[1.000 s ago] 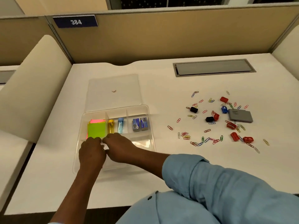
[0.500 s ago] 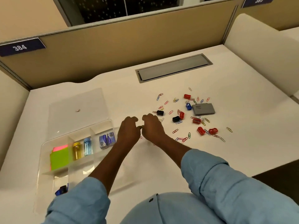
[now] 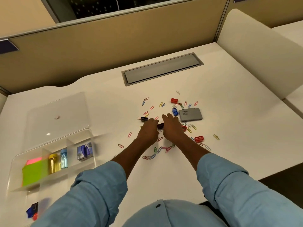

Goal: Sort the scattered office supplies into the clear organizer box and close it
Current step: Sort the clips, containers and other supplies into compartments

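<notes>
Coloured paper clips (image 3: 161, 149) lie scattered at the middle of the white desk (image 3: 229, 112), mixed with red binder clips (image 3: 199, 138), a blue binder clip (image 3: 175, 111), black binder clips (image 3: 144, 119) and a grey staple box (image 3: 191, 114). My left hand (image 3: 148, 131) and my right hand (image 3: 172, 127) hover side by side over this pile, fingers loosely extended, with a dark binder clip (image 3: 160, 126) between them. I see nothing held in either hand. The clear organizer box (image 3: 16, 159) stands at the left, its lid (image 3: 57, 112) open and lying back.
The organizer holds green and pink sticky notes (image 3: 32, 172), a yellow item (image 3: 54, 163), a blue item (image 3: 64, 158), small staple boxes (image 3: 85, 151) and binder clips (image 3: 32, 210) in a near compartment. A grey cable hatch (image 3: 162, 68) sits behind the pile. Partition walls enclose the desk.
Both hands left the organizer box and moved right and forward onto the pile of clips. The view swung right, so the box now sits at the left edge.
</notes>
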Tool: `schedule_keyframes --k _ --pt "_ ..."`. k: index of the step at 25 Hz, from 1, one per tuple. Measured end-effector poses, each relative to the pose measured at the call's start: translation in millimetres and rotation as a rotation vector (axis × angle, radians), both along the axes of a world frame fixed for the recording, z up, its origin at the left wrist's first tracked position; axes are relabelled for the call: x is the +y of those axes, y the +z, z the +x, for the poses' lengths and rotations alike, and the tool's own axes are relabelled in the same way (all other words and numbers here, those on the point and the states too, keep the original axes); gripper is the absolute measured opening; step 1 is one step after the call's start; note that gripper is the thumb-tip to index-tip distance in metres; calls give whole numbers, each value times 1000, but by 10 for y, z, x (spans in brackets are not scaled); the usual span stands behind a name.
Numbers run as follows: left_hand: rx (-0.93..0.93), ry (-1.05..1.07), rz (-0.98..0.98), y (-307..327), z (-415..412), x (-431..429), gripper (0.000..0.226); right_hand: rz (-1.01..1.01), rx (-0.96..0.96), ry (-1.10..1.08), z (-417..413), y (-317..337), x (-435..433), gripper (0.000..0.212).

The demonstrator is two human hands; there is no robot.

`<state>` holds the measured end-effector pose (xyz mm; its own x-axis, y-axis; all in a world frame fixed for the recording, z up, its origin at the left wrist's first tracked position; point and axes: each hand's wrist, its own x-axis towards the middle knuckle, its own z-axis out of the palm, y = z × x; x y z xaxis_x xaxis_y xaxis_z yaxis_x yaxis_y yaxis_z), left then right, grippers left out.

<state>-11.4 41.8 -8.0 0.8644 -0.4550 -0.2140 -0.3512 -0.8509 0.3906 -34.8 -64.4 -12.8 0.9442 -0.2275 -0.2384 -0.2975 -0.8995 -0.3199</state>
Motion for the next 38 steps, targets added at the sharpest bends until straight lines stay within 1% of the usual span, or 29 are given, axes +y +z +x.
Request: schedule_keyframes --k 2,4,7,10,13,15,17,20,24,26,29,32,35,38 --pt "16 -5 21 -46 22 -119 36 13 14 51 -8 -49 -90 61" --pt "27 -10 49 -81 32 -204 27 3 0 106 -19 -99 -137 51" --pt "33 44 63 -109 45 -273 25 -32 -25 117 -30 -135 -148 40" --pt "37 105 41 -122 30 -272 28 -29 -38 93 -48 -140 -156 48" --pt "-7 165 -47 -83 -9 -155 44 -6 -66 63 -86 -96 -129 56" --pt "-48 203 -114 -36 -46 -12 43 11 -86 58 -88 -49 -28 57" --pt "-73 247 -208 33 -99 160 38 80 -112 58 -79 5 135 58" --pt "-84 386 -334 195 -193 511 31 178 -157 117 -68 95 533 54" --pt "-65 518 -402 389 -303 1036 19 242 -205 281 -53 156 1150 27" --pt "-77 582 -412 463 -364 1336 18 276 -218 350 -52 179 1449 22" --pt "-144 659 -388 530 -479 1887 16 330 -224 462 -71 217 1962 22" --pt "-237 701 -347 525 -628 2486 8 417 -221 570 -150 269 2530 18" --pt "-294 741 -212 500 -787 3051 12 413 -187 699 -255 310 3075 21" --pt "-284 826 -155 472 -963 3527 16 419 -173 804 -339 301 3553 25"
